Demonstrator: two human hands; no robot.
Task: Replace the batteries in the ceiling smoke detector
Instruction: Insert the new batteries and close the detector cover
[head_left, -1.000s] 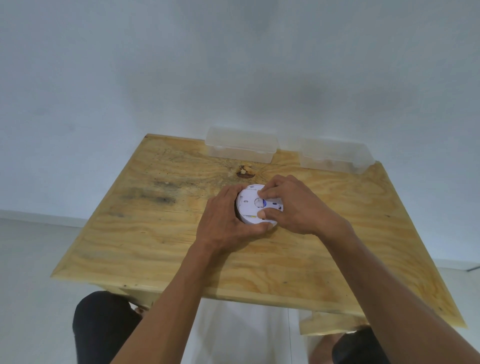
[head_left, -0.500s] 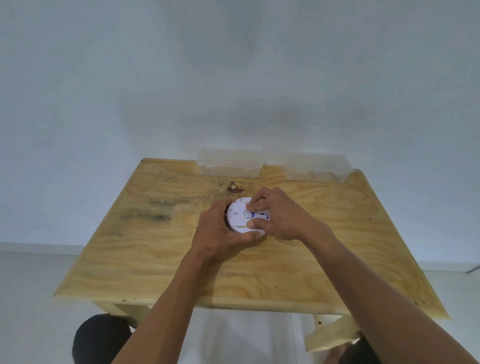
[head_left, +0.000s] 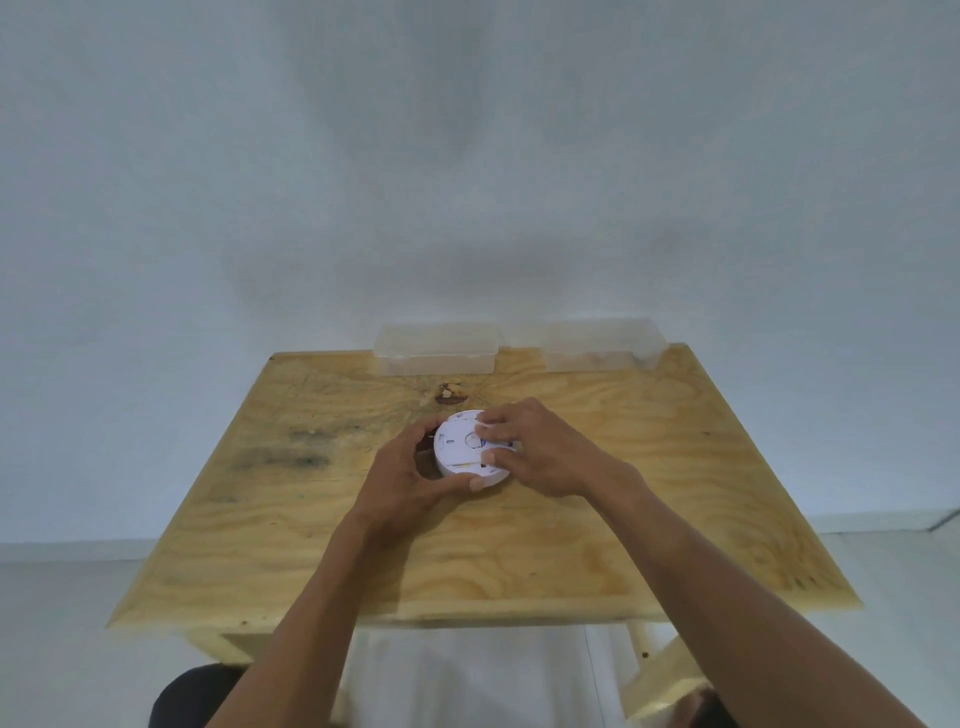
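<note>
— At the middle of the plywood table (head_left: 649, 519), what sits there?

— A round white smoke detector (head_left: 462, 449), lying flat with its back face up. That face shows a small round part near its centre, a bit of blue beside it and a thin yellow strip toward the near edge.

— And the hands?

— Both are on it. The left hand (head_left: 410, 480) cups the left rim, fingers curled round the far side and the thumb pressed along the near edge. The right hand (head_left: 535, 449) comes from the right, its fingers bent down onto the back face, thumb and forefinger pinching at something there; what exactly they grasp is too small to tell.

— Anything else on the table?

— Two clear plastic boxes with lids stand at the far edge against the white wall (head_left: 467, 156): the left box (head_left: 436, 348) and the right box (head_left: 602, 345), near each other but apart. A dark knot (head_left: 451, 395) marks the wood just beyond the detector.
</note>
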